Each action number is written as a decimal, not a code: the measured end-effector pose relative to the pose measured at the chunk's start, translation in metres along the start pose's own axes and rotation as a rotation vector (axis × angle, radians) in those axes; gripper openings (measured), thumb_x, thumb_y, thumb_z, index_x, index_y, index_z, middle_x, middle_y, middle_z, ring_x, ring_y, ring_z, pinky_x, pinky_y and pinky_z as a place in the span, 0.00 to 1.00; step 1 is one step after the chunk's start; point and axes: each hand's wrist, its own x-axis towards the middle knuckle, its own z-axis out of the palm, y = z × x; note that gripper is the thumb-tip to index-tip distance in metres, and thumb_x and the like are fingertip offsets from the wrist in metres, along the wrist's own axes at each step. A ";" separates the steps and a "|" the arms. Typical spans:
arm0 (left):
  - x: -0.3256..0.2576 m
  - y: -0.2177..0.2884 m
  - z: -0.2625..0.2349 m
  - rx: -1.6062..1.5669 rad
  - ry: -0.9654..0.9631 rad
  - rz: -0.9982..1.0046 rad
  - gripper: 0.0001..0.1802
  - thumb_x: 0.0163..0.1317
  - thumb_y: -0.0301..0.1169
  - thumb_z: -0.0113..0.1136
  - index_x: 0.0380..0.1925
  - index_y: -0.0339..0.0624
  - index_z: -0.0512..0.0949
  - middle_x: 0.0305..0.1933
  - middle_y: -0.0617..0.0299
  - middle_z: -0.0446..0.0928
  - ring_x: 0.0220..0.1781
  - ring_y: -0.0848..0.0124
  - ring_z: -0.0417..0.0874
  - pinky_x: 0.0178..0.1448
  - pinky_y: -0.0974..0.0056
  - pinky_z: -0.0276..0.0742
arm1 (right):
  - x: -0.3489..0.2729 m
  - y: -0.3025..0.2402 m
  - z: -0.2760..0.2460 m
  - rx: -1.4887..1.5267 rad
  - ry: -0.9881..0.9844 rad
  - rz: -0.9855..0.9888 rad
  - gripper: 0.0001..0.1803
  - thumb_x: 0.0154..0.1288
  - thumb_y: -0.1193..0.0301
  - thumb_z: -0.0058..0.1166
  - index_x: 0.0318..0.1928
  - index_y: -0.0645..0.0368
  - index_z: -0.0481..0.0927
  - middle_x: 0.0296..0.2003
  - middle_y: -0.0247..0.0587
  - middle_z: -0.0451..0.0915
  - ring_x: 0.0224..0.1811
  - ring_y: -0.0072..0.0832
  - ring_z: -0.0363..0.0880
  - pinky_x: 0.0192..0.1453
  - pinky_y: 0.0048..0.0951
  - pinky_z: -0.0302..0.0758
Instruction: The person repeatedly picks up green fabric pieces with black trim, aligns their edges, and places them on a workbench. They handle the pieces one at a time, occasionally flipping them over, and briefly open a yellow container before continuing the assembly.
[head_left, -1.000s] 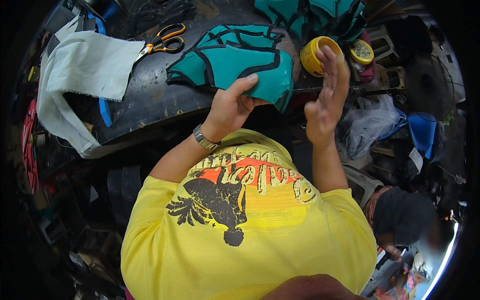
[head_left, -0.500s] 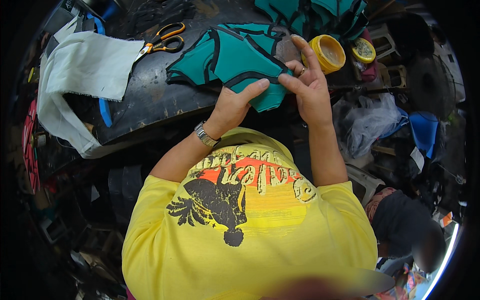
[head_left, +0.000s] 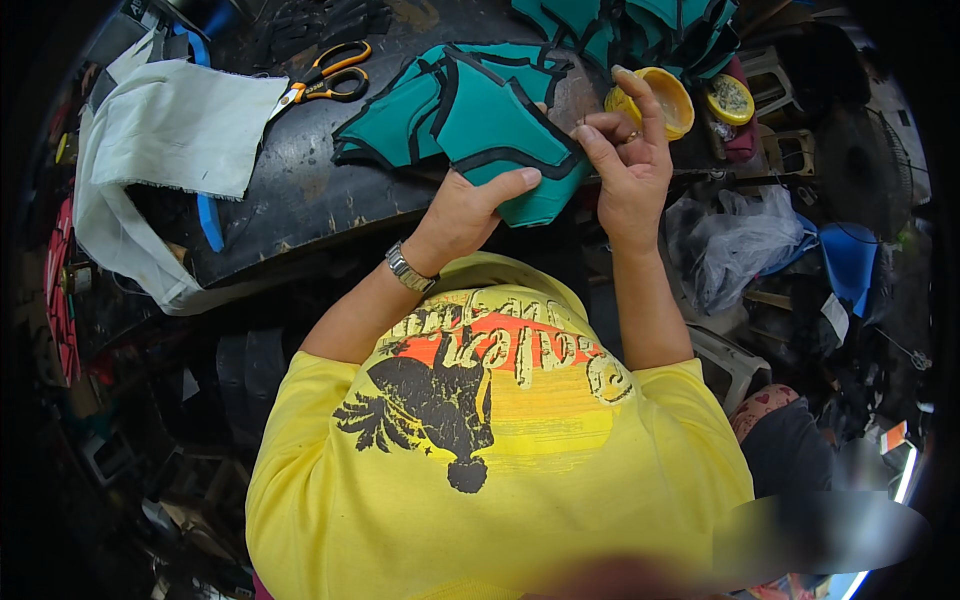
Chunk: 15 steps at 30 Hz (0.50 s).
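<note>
My left hand (head_left: pixel 475 205) grips a teal panel with black trim (head_left: pixel 510 120), its thumb lying on the near part and its other fingers mostly hidden underneath. Close by the panel's right edge is my right hand (head_left: pixel 632 165). Its thumb and a bent finger pinch together there, while the index finger sticks up beside a yellow pot (head_left: pixel 668 100). Whether anything small is in that pinch is not visible. Similar teal pieces (head_left: pixel 400 118) lie overlapped on the dark table (head_left: pixel 300 205), left of and behind the held panel.
Orange-and-black scissors (head_left: pixel 335 75) lie behind the pieces, beside a draped white cloth (head_left: pixel 190 125). More teal pieces (head_left: pixel 600 30) are heaped at the far side. Right of the pot is a yellow lid (head_left: pixel 730 100). A clear plastic bag (head_left: pixel 735 240) hangs at the right, near another person (head_left: pixel 790 440).
My right hand has shifted right and slightly up, its thumb coming off the panel's face to the edge. The panel in my left hand has turned slightly and moved a little right.
</note>
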 end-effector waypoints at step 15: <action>0.000 0.007 0.006 -0.214 -0.040 0.031 0.41 0.63 0.14 0.57 0.75 0.45 0.58 0.73 0.64 0.67 0.68 0.70 0.73 0.72 0.58 0.71 | -0.010 0.000 -0.021 -0.230 0.047 -0.108 0.10 0.76 0.71 0.53 0.52 0.62 0.80 0.49 0.37 0.78 0.54 0.26 0.75 0.64 0.29 0.68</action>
